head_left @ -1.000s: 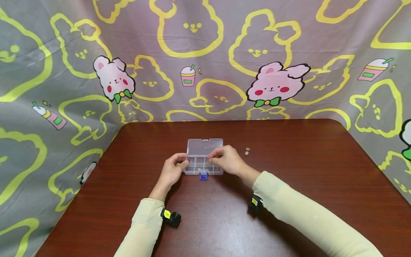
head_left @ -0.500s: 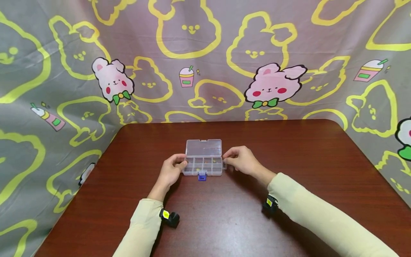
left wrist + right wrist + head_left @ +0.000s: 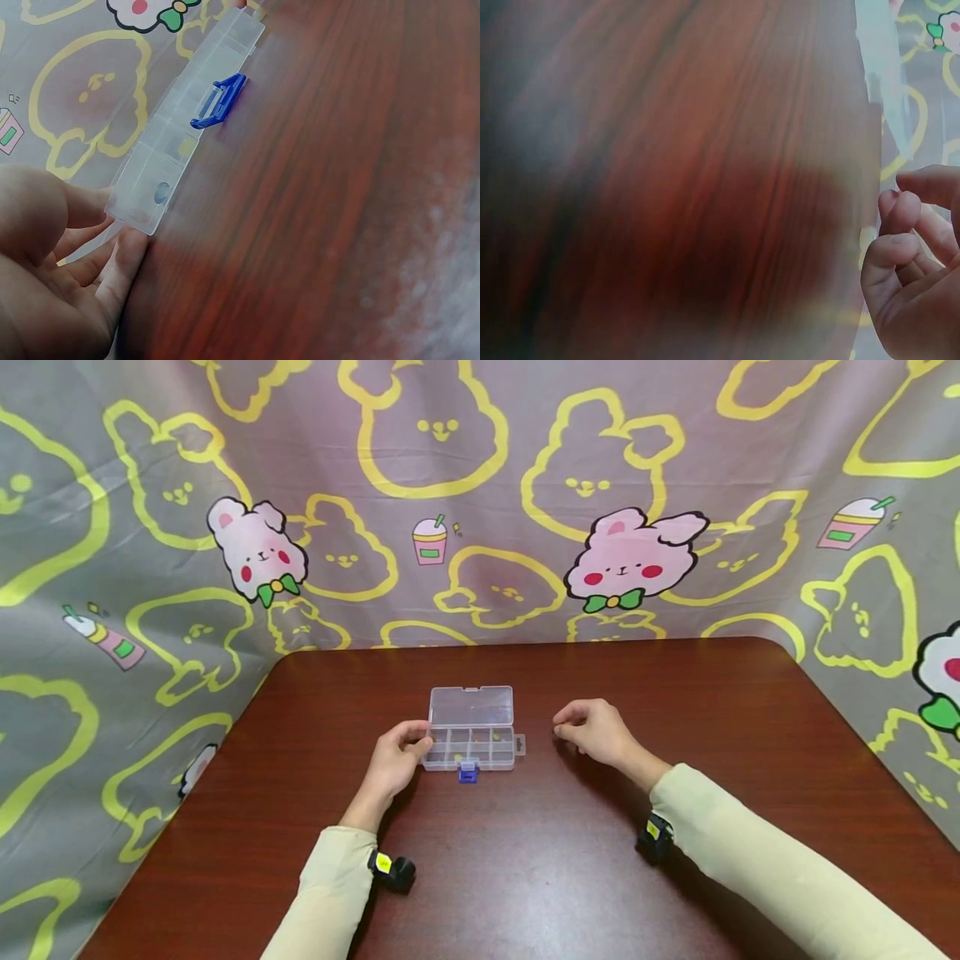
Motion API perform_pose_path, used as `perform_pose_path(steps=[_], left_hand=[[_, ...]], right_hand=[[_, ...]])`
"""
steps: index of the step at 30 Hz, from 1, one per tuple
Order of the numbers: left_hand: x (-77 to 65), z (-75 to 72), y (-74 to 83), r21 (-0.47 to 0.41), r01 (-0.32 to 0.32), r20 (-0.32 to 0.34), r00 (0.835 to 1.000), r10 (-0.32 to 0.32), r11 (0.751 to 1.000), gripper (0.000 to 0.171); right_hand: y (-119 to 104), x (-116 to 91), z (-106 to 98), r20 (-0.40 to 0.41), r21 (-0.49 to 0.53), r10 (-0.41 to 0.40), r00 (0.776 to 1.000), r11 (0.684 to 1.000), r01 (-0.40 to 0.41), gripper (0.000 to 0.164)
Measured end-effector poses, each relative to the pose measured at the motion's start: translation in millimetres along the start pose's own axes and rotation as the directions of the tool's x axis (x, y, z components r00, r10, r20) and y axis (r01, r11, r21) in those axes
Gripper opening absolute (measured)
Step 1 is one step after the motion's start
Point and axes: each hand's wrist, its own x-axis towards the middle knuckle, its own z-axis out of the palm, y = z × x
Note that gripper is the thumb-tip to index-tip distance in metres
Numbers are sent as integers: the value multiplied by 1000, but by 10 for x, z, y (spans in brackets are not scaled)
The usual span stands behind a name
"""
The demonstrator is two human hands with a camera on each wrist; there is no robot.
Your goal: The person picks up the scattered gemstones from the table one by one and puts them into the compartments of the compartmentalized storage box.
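Note:
A clear plastic compartment box (image 3: 480, 766) stands on the table with its lid (image 3: 471, 706) raised at the back and a blue latch (image 3: 468, 773) at the front. Small yellowish bits lie in some compartments; a grey round piece (image 3: 162, 193) shows through the wall near its left end. My left hand (image 3: 395, 762) grips that left end between thumb and fingers. Low over the table, right of the box, my right hand (image 3: 600, 732) has loosely curled fingers. In the right wrist view, its thumb and forefinger tips stand slightly apart with nothing seen between them.
The dark red-brown wooden table (image 3: 480, 877) stretches around the box. A patterned curtain (image 3: 480, 510) with rabbits and cups hangs behind it and at the sides. A small hanging tab (image 3: 520, 744) juts from the box's right end.
My right hand has moved from over the box's compartments out to the right. Two small round pieces seen there earlier are now hidden behind it. The left hand stays at the box.

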Motion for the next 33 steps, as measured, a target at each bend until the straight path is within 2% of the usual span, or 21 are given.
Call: perform_pose_path(steps=[6,14,24,33], left_hand=[[-8,2,-2,0,0,-7,1000,0,1000,27],[-1,-3,-21,-23,-3,1,1000,3,1000,27],[-6,0,-10,-33,8,6,1000,-8,999,27],[0,-4,1,-16,10,10,1000,-9,1000,28]], right_hand=[[90,5,-96,-19,-24,2,1000,1000,-3,14],[183,39,-149,16,-7,27,1000,1000,-27,28],[239,102,-159,63,27,69,996,997,-71,27],[249,139,-152,89,45,64,994,997,-68,26]])
